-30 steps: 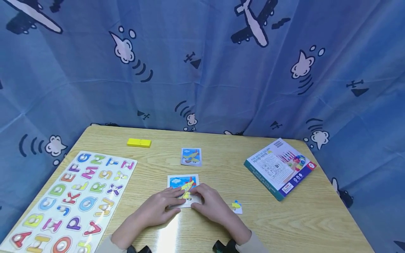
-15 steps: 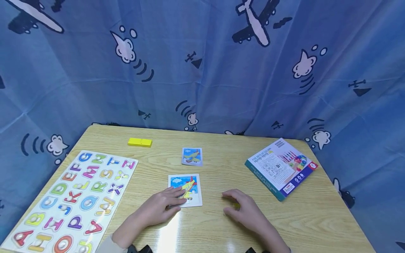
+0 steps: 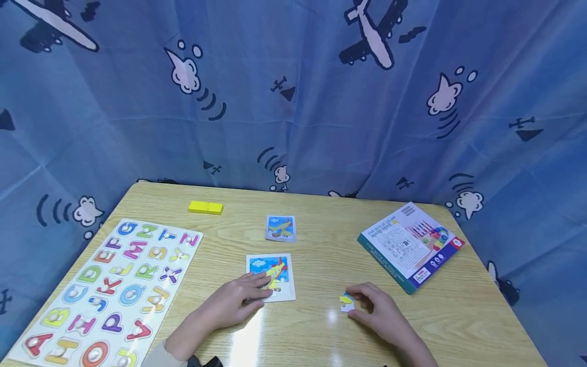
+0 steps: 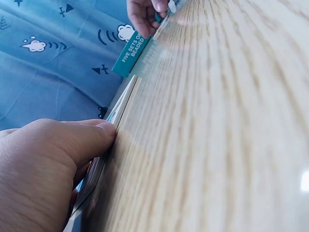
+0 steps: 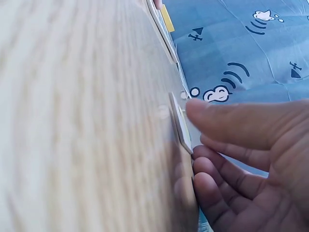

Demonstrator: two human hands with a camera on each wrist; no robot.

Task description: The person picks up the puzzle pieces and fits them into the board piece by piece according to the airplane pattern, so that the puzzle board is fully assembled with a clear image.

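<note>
My left hand (image 3: 236, 300) rests on the lower left of a small framed jigsaw puzzle (image 3: 285, 290), fingers laid over its yellow plane picture. In the left wrist view, the thumb (image 4: 99, 137) lies against the puzzle's edge; the hand hides part of the picture. Over to the right, my right hand (image 3: 378, 313) has thumb and index finger at the edges of a loose puzzle piece (image 3: 346, 300), yellow, blue and white. The right wrist view shows this piece (image 5: 180, 123) edge-on, low at the tabletop, between thumb and fingertips.
Behind the puzzle lies a small plane picture card (image 3: 281, 228). A letter board (image 3: 160, 278) with knobbed letters covers the left side. A yellow block (image 3: 206, 207) sits at the back, and a boxed bead set (image 3: 410, 247) lies at right on the wooden table (image 3: 321, 224).
My right hand has left the puzzle, moved right and taken the loose piece between thumb and finger. The left hand has stayed on the puzzle. The head view has shifted slightly.
</note>
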